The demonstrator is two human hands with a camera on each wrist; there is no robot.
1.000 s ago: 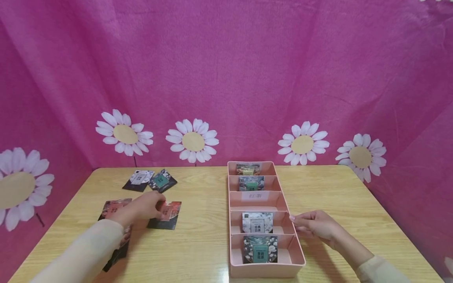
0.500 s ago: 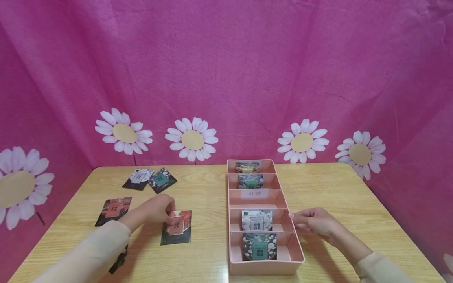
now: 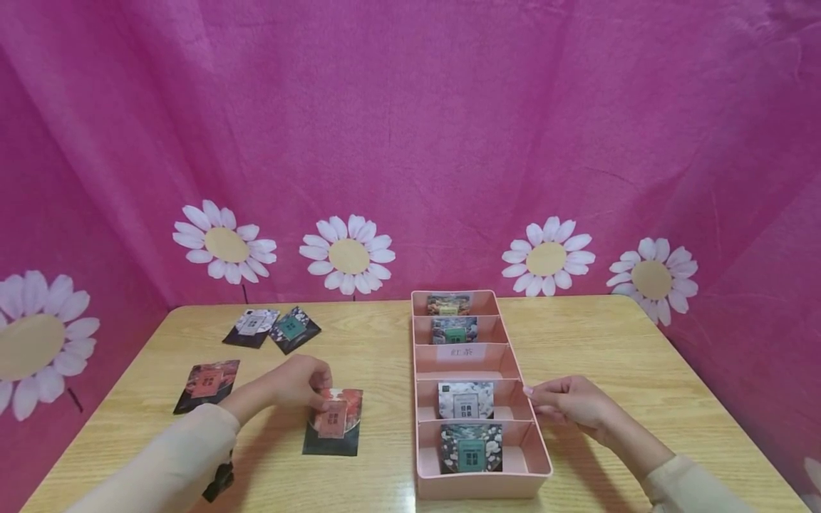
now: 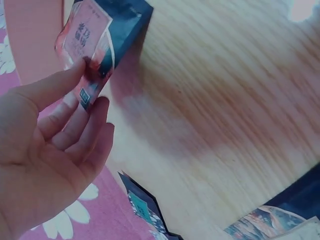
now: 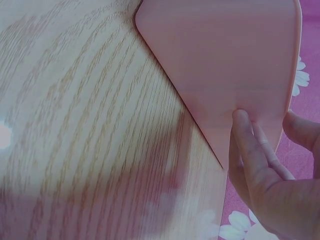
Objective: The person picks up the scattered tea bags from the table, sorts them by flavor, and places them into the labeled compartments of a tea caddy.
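Sachet (image 3: 336, 422) and left hand (image 3: 291, 385) had shifted rightward together, closing on the tray (image 3: 481, 487); the grip was clamped on the sachet's upper part, over the surface (image 3: 381, 356). The right hand (image 3: 571, 403) touched the tray's side, fingers fairly straight. A dark packet (image 3: 219, 482) was mostly hidden by the left sleeve (image 3: 167, 456), its label unreadable.

Pink cloth (image 3: 410, 142) w/ daisies (image 3: 348, 255) — wood tbl (image 3: 378, 356)
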